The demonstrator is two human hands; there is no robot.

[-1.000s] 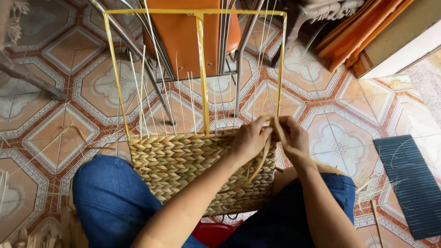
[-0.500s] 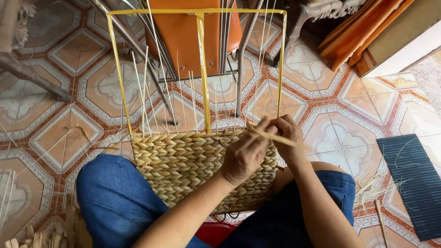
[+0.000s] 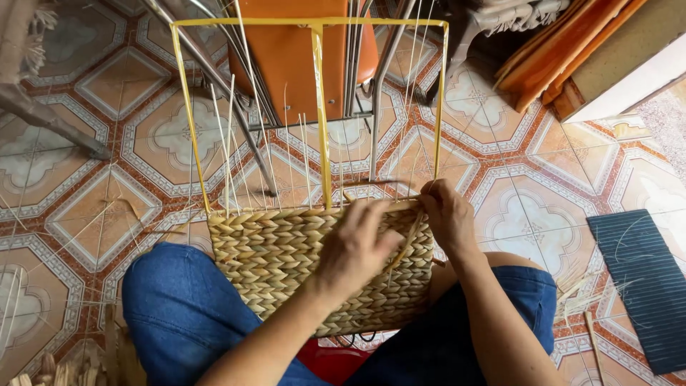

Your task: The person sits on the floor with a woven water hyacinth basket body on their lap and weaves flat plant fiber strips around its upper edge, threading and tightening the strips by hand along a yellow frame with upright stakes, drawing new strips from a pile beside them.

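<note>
Woven panel (image 3: pixel 286 264): flat piece of plaited straw-coloured fibre, resting across the person's lap between both knees, its finished edge uppermost. It is built on a yellow frame (image 3: pixel 320 107) of thin rods, which stands upright above the weave with one rod down the middle. Loose pale upright strands (image 3: pixel 229 143) rise from the top edge, unwoven.

Left hand (image 3: pixel 354 246): lies on the face of the panel near its upper right part, fingers curled together around a weaving strand (image 3: pixel 409 246) that loops down over the weave; grip closed on that strand.

Right hand (image 3: pixel 449 218): at the panel's top right corner, just beside the frame's right rod, fingers bent and pinched on the top edge of the weave; what exactly they pinch cannot be told.

Blue jeans (image 3: pixel 179 307): cover both legs beneath the panel.

Surroundings: patterned tile floor (image 3: pixel 93 221); orange chair (image 3: pixel 293 57) with metal legs behind the frame; dark ribbed mat (image 3: pixel 639 286) at right; scattered fibre scraps (image 3: pixel 579 293) near the right knee.
</note>
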